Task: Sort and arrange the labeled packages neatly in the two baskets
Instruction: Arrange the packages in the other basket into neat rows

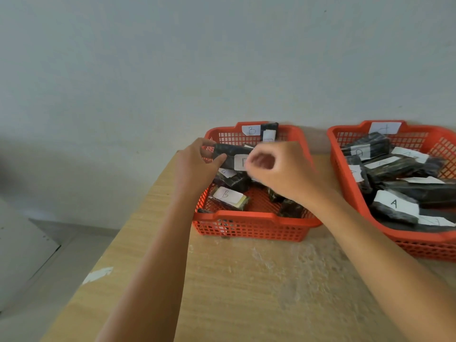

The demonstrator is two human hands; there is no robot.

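The left hand (195, 164) pinches one end of a dark package (232, 155) over the B basket (249, 227); the right hand (278, 169) is curled at its other end, its grip blurred, so contact cannot be confirmed. Judged well advanced: B-labelled packages lie loose in this left basket, A-labelled ones stacked in the right basket (419, 245); tidying remains. Both baskets rest on a wood-grain worktop (246, 287) against a plain pale wall (222, 58).

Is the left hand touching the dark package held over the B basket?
Touching. In the head view, the left hand pinches the end of the dark package between thumb and fingers, above the B basket.
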